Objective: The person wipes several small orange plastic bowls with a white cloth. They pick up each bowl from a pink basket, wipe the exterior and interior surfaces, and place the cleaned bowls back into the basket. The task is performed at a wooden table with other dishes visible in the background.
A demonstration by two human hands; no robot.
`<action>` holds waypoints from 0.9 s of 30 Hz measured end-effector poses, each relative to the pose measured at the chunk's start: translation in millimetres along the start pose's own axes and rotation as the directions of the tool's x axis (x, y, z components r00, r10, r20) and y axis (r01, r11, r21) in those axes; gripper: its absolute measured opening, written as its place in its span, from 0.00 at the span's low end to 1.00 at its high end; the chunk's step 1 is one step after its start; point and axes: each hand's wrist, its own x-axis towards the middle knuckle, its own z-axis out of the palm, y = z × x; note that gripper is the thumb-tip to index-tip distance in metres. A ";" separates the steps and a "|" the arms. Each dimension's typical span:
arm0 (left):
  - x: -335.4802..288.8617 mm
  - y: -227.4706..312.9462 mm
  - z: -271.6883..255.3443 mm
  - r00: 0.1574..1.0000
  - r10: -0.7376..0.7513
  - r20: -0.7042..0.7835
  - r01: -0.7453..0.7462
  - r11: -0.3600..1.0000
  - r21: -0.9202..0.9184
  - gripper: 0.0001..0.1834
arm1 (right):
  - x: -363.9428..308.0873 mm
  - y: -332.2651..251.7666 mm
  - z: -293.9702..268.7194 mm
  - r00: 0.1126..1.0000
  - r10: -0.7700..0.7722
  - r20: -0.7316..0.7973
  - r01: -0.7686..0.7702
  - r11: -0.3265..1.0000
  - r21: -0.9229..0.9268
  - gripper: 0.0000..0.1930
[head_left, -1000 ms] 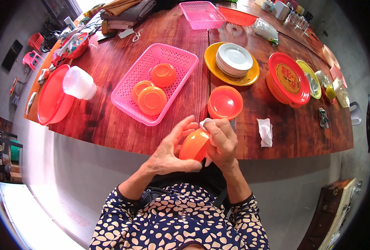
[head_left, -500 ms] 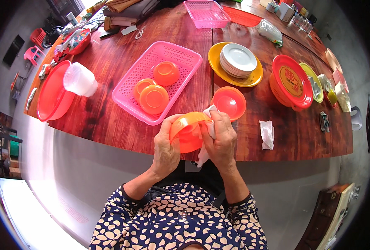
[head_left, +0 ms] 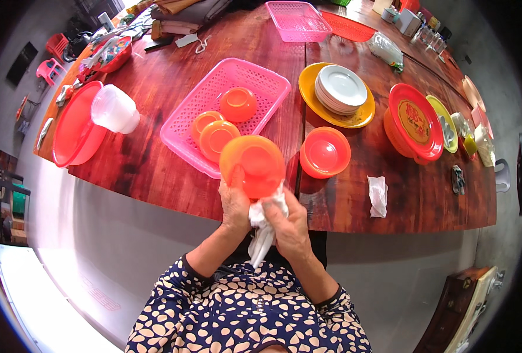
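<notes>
My left hand (head_left: 235, 206) grips an orange bowl (head_left: 253, 163) by its side, thumb over the rim, with the hollow facing me. In my right hand (head_left: 289, 226) is a crumpled white cloth (head_left: 261, 220), pressed against the bowl's lower rim and hanging down below it. Just beyond the held bowl stands a pink perforated basket (head_left: 181, 112) with several orange bowls (head_left: 238, 105) lying upside down in it. Another orange bowl (head_left: 325, 152) sits upright on the table to the right of my hands.
A yellow plate (head_left: 308, 97) bears a stack of white plates (head_left: 343, 85). Farther right is a red lid-like plate on a basin (head_left: 415, 122). A white tissue (head_left: 377, 196) lies near the front edge. At left, a red basin (head_left: 75, 132) touches translucent plastic cups (head_left: 114, 109).
The orange bowl has been turned so its hollow faces me, and moved slightly left and away. My right hand with the cloth has shifted left and down, from the bowl's right side to its lower rim.
</notes>
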 end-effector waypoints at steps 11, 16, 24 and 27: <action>-15.8 8.1 9.4 0.767 -0.520 0.377 0.640 0.666 -0.383 0.17 | 27.5 -59.6 -1.6 0.972 -0.222 -0.072 0.213 0.970 -0.113 0.21; -21.3 12.6 3.8 0.722 -0.303 0.622 0.624 0.673 -0.397 0.18 | 25.2 -47.0 -1.2 0.872 -0.466 0.152 0.487 0.787 -0.379 0.18; -9.7 9.6 0.6 0.894 -0.321 0.312 0.416 0.853 -0.315 0.17 | -11.8 -16.1 0.2 0.803 -0.526 0.281 0.525 0.401 -0.751 0.19; -5.5 8.7 20.3 0.989 -0.133 0.065 0.144 0.966 -0.216 0.18 | -20.3 -0.6 -11.7 0.981 -0.196 -0.005 0.176 0.890 -0.420 0.19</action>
